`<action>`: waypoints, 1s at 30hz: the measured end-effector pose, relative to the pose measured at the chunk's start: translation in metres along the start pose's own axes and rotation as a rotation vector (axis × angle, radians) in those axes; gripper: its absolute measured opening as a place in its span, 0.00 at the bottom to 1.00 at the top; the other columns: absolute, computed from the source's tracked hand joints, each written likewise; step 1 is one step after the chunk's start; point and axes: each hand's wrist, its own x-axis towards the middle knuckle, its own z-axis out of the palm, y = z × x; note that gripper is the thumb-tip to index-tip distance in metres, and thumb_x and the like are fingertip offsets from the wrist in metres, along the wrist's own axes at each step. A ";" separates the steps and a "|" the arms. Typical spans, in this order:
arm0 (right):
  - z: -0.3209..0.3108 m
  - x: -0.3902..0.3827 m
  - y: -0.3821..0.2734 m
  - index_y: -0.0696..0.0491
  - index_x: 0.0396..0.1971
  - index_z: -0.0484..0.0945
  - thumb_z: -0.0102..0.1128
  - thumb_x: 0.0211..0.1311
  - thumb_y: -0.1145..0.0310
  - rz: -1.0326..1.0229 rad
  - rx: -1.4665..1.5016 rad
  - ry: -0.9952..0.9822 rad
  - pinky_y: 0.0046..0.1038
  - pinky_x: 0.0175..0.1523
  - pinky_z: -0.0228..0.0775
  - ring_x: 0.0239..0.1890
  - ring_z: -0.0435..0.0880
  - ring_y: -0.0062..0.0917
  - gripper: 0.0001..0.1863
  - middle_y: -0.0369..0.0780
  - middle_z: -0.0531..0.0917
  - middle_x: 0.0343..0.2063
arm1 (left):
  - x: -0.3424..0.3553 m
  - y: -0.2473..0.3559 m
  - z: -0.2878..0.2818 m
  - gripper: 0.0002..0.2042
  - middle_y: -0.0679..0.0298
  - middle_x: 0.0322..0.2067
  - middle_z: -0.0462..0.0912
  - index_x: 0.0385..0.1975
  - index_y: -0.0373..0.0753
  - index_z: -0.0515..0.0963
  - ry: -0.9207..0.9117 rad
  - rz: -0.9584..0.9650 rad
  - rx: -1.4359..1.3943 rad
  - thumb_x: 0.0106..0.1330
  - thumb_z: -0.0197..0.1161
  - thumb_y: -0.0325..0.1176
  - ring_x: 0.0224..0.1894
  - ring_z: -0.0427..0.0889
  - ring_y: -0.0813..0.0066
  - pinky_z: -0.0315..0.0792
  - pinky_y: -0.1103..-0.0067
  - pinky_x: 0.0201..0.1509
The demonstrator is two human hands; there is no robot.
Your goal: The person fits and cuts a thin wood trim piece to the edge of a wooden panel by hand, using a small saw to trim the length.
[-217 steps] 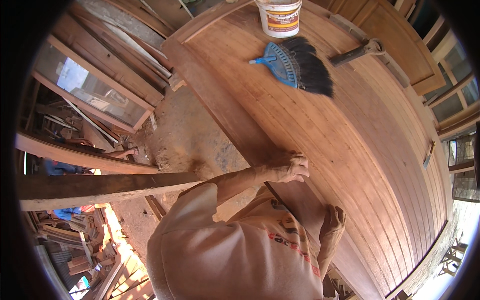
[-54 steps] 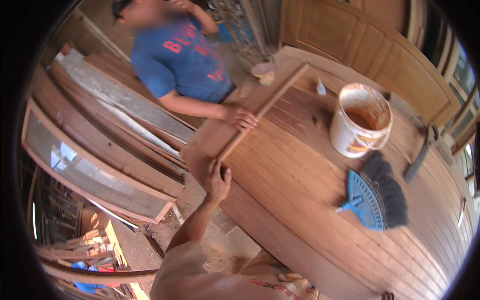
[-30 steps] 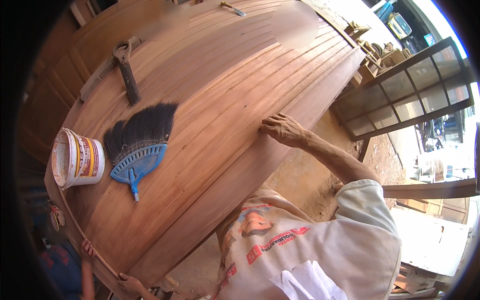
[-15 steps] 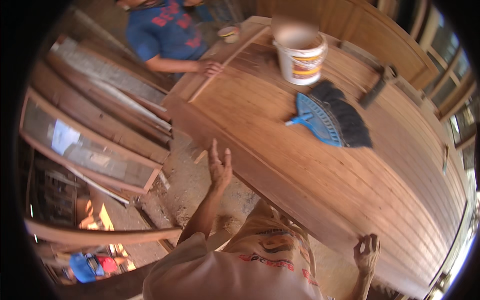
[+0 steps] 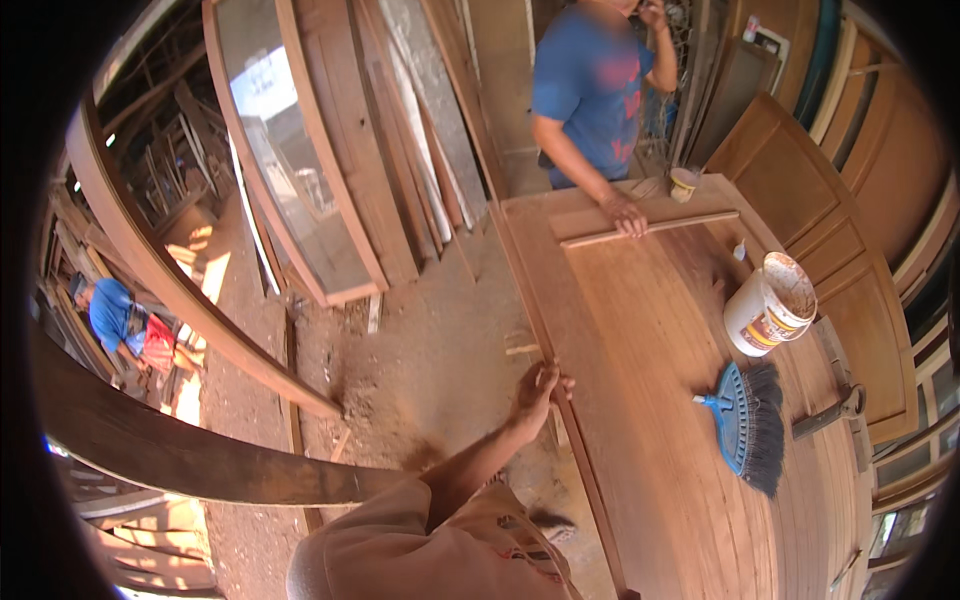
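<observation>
A large wooden door panel [image 5: 640,400] lies flat to my right, with a raised border and a planked side. My left hand [image 5: 538,395] is at its near-left edge, fingers curled and closed on the rim. My right hand is out of view. On the panel are a blue broom head [image 5: 735,425] with dark bristles, a white bucket [image 5: 755,315] with smeared walls, and a dark-headed hammer-like tool [image 5: 830,412]. Across the far end lies a thin wooden strip [image 5: 670,228].
A person in a blue shirt [image 5: 585,100] stands at the far end, one hand [image 5: 625,215] on the strip, the other raised to the head. A small tub [image 5: 683,184] sits nearby. Glazed frames [image 5: 290,150] and boards lean at left; another person [image 5: 120,320] sits beyond.
My view has swung left and up. My left hand, spread beside the panel before, is now closed on its edge. My right hand has left view. The co-worker has one hand up at the head.
</observation>
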 end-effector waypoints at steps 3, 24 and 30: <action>0.042 0.006 -0.005 0.50 0.60 0.79 0.61 0.71 0.70 0.063 0.285 -0.151 0.43 0.33 0.80 0.33 0.91 0.39 0.18 0.47 0.88 0.33 | 0.030 0.007 -0.035 0.21 0.65 0.39 0.82 0.55 0.40 0.75 -0.017 -0.028 0.028 0.80 0.60 0.52 0.42 0.84 0.78 0.81 0.77 0.42; 0.041 0.113 -0.122 0.54 0.44 0.85 0.58 0.75 0.55 0.030 0.120 -0.275 0.46 0.44 0.79 0.39 0.89 0.47 0.17 0.48 0.88 0.32 | 0.053 0.008 -0.166 0.31 0.42 0.63 0.77 0.73 0.32 0.66 0.168 0.440 0.966 0.77 0.64 0.43 0.60 0.83 0.50 0.81 0.63 0.60; 0.071 0.140 -0.100 0.57 0.39 0.90 0.66 0.70 0.51 0.020 0.048 -0.310 0.46 0.50 0.81 0.45 0.90 0.47 0.21 0.49 0.91 0.36 | -0.037 0.016 -0.029 0.20 0.50 0.50 0.86 0.61 0.29 0.78 -1.000 0.329 0.837 0.77 0.63 0.38 0.52 0.86 0.59 0.79 0.67 0.58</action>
